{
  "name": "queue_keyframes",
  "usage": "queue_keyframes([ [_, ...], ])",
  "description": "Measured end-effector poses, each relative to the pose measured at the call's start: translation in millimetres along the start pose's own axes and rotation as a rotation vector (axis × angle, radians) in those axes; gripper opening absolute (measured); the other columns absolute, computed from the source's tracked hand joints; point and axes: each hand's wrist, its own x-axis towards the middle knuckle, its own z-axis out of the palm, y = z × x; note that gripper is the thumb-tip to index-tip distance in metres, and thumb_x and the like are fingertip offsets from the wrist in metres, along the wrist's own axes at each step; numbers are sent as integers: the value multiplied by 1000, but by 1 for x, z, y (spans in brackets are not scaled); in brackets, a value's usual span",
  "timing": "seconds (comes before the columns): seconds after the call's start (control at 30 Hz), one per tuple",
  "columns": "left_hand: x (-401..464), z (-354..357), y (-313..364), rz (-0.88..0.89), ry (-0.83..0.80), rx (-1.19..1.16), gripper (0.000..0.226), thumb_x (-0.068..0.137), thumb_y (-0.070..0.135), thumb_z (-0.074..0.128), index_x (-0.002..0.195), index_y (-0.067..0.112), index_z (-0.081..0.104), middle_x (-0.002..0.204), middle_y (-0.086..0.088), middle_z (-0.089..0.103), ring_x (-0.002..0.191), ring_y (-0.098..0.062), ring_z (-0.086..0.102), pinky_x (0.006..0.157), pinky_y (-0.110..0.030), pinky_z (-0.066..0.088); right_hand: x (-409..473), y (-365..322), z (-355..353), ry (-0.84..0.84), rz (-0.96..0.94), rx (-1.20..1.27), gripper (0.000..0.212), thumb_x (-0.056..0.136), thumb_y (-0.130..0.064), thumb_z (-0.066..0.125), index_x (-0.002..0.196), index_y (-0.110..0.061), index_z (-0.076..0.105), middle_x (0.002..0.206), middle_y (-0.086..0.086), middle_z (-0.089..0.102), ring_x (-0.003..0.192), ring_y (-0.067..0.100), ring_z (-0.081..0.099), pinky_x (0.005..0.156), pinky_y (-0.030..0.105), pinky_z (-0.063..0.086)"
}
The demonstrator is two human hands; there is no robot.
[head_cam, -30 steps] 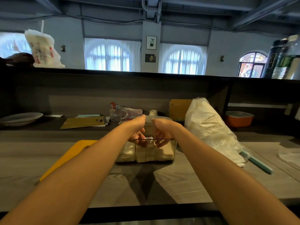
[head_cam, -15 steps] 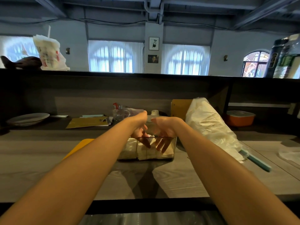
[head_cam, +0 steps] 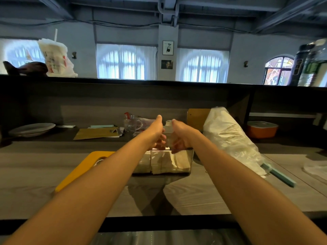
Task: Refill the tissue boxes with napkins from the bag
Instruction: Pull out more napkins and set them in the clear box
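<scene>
Risk, judged: napkins (head_cam: pixel 169 162) catching on box (head_cam: pixel 163 161) rim and creasing or spilling over the far wall if pushed down unevenly; stacks inside already look uneven, one folded edge poking up at 12 o'clock near the fingers. Box light and clear, could slide or tip toward 12 o'clock under a two-handed push, knocking the glass mug (head_cam: pixel 131 123) and small white bottle (head_cam: pixel 169 123) just behind. Bag (head_cam: pixel 231 140) leaning at 3 o'clock of box, close by; a right elbow swing could topple it or drag it off its lean. Yellow lid (head_cam: pixel 83 167) at 9 o'clock lying partly under left forearm, could get shoved.

Box: transparent, rectangular, lid off, centre of desk (head_cam: pixel 53 174), roughly two-thirds full of beige folded napkins in side-by-side stacks.

Left hand (head_cam: pixel 157 135) and right hand (head_cam: pixel 178 136) both over the box's far rim, thumbs up, fingers curled down into the opening. Blurred; cannot tell whether either grip is clenched on napkins, on the rim, or just pressing. Hands near each other, not clearly touching.
</scene>
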Motion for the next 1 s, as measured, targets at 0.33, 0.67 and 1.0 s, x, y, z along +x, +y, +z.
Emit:
queue_keyframes([
  [0.33,-43,65,-2,438,212,-232,50,106,48,26,108,14,61,103,-5,66,98,-19,63,91,-37,51,-50,45,-47,272,-550,475,52,104,-50,28,114,-12,63,113,10,67,102,24,64,95,40,53],
  [0.67,-69,191,-63,556,-112,-65,44,108,38,29,104,12,65,104,-8,68,102,-21,65,90,-34,53,-59,167,-134,717,-518,157,61,106,-41,26,83,-7,71,80,7,70,78,19,64,78,35,47],
  [1.0,-23,221,-80,465,-181,223,63,103,58,18,124,24,66,133,2,59,122,-16,52,109,-40,37,-28,208,-184,389,-459,-156,55,105,-47,26,121,-14,68,129,3,63,117,15,54,93,28,33],
])
